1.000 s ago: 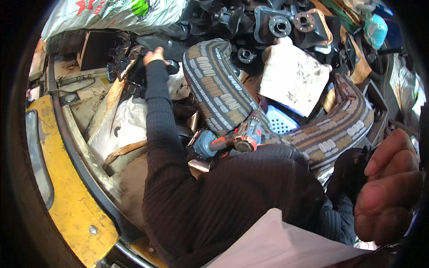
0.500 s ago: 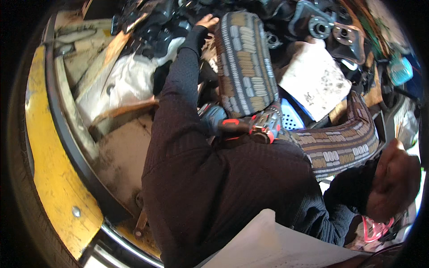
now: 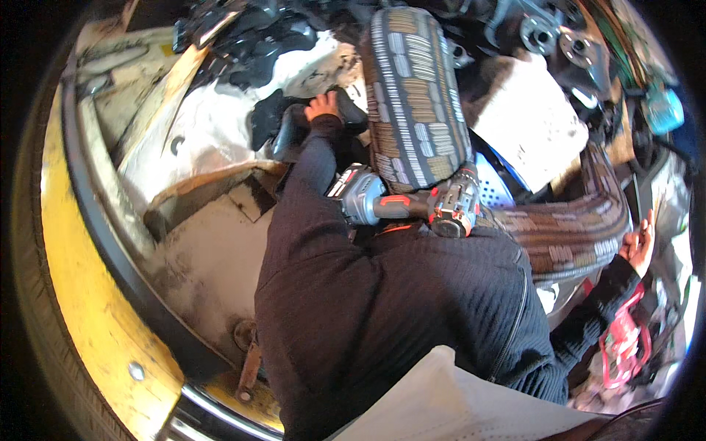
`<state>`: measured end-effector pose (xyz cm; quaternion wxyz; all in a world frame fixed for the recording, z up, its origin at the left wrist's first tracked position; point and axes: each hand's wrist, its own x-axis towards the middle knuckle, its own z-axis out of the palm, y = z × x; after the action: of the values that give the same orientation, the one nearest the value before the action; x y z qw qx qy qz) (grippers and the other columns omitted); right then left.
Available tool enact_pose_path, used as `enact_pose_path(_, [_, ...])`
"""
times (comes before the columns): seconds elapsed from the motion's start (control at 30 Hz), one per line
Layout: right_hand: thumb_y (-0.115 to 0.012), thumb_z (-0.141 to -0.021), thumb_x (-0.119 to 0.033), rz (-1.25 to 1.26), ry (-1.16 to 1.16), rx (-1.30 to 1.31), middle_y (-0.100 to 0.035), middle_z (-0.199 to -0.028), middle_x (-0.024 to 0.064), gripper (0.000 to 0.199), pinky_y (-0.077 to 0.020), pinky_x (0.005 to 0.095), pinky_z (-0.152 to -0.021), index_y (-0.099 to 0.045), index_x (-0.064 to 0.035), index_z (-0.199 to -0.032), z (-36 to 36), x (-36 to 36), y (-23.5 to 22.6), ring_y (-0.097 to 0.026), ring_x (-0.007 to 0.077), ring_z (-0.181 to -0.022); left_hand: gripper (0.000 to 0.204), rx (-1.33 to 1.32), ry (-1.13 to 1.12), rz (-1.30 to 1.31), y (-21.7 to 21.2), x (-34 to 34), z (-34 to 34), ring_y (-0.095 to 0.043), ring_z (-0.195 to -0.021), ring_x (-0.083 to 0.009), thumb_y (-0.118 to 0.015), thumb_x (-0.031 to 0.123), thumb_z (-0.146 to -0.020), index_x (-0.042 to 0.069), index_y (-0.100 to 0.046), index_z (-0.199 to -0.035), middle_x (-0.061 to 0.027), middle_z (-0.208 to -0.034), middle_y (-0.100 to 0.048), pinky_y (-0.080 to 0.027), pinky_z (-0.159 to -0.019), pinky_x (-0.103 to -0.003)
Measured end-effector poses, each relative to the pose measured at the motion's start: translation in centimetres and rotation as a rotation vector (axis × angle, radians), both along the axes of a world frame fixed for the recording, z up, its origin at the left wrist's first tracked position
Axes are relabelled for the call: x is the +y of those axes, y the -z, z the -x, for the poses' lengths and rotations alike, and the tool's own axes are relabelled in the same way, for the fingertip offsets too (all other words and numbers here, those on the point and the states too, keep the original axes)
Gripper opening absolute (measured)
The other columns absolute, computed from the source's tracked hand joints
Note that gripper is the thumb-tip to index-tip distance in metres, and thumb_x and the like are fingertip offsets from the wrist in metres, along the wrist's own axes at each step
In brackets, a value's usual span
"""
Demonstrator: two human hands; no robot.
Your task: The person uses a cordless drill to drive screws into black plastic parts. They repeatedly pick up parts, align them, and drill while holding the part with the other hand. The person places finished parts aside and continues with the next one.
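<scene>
Cushions, two striped brown fabric ones: one far (image 3: pixel 413 95), one right (image 3: pixel 577 228). One grey-and-red cordless drill (image 3: pixel 408 206) lies between. Left hand (image 3: pixel 321 106) clasps a black curved part (image 3: pixel 294 125); right hand (image 3: pixel 638 246), far right, grip unclear.

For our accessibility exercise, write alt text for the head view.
A person in a dark ribbed sweater reaches the left hand onto black parts; the right hand is out at the right edge. A grey-and-red cordless drill rests on patterned trousers.
</scene>
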<state>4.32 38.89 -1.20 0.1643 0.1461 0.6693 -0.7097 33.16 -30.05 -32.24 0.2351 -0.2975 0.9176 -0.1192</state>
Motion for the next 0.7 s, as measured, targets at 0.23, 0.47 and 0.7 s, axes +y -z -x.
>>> enact_pose_path(0.23, [-0.051, -0.077, -0.009, -0.542, 0.039, 0.068, -0.040, -0.136, 0.0044, 0.049, -0.0400, 0.0227, -0.061, -0.049, -0.0089, -0.126, -5.3, 12.9, 6.3, -0.048, 0.0098, -0.080, 0.040, -0.067, 0.257, -0.214, 3.6, -8.6, 5.2, -0.055, -0.101, -0.0304, -0.050, 0.040, -0.084, 0.022, -0.052, -0.119, -0.0141, -0.103, -0.060, -0.042, -0.086, -0.047])
enact_pose_path(0.47, [-0.055, -0.080, -0.028, -0.496, 0.653, -0.458, -0.064, -0.108, -0.0034, 0.038, -0.0370, 0.0266, -0.041, -0.058, -0.0183, -0.117, -11.3, 14.6, 12.5, -0.040, 0.0110, -0.044, 0.039, -0.169, 0.338, -0.277, -1.8, -9.7, 5.4, -0.058, -0.096, -0.0301, -0.059, 0.034, -0.081, 0.014, -0.056, -0.114, -0.0147, -0.103, -0.061, -0.046, -0.082, -0.041])
enact_pose_path(0.7, [-0.058, -0.078, -0.027, -1.213, 0.457, -0.197, -0.067, -0.098, 0.0020, 0.023, -0.0472, 0.0322, -0.086, -0.069, -0.0225, -0.098, -9.5, 17.1, 19.1, -0.063, 0.0198, -0.093, 0.030, 0.800, 0.251, -0.436, -24.1, -7.4, 9.9, -0.060, -0.072, -0.0273, -0.071, 0.015, -0.075, 0.004, -0.061, -0.101, -0.0136, -0.088, -0.063, -0.050, -0.065, -0.032])
